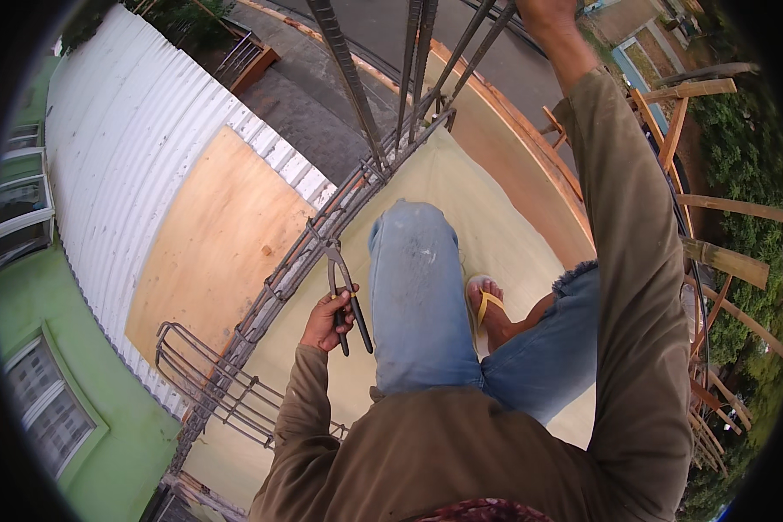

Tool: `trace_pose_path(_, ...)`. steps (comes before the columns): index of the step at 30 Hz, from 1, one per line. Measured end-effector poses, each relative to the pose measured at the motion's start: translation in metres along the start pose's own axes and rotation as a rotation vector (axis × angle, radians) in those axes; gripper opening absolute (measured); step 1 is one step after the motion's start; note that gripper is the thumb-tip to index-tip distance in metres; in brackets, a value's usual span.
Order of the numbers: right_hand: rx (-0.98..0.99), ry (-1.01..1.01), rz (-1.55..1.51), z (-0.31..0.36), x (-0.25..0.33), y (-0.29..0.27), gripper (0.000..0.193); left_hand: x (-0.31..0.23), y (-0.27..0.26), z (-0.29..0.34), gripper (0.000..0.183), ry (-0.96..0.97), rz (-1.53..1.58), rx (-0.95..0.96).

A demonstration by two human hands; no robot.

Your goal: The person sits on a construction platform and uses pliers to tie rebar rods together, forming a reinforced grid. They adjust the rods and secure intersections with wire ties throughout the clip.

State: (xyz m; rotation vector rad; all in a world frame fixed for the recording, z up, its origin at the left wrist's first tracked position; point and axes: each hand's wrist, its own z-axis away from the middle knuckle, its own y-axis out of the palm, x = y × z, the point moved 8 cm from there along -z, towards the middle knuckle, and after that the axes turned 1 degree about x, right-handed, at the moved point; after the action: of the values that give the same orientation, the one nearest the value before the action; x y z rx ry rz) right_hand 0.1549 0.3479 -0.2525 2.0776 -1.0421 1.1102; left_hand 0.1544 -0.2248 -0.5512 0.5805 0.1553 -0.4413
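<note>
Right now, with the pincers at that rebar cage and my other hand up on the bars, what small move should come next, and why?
Probably close the pincers and twist. The left hand holds their handles spread, and the head sits at a joint of the horizontal rebar cage. The right hand grips the upright bars overhead, so you look braced. Whether tie wire sits in the head is unclear.

A single head-worn fisheye camera looks steeply down from above the person's own shoulders, close to the body. The knee [413, 261] sits near centre, a corrugated roof [122, 139] far below left, trees [748, 174] far right.
</note>
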Motion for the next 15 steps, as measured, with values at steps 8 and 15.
trace_pose_path(8, 0.065, 0.011, -0.022, 0.003, 0.005, -0.002, 0.053, 0.020, 0.004, 0.029, 0.029, 0.087, 0.009, -0.208)
trace_pose_path(15, 0.141, 0.023, -0.144, 0.004, -0.002, 0.009, 0.054, 0.029, -0.002, 0.121, 0.021, 0.350, -0.058, -0.626)
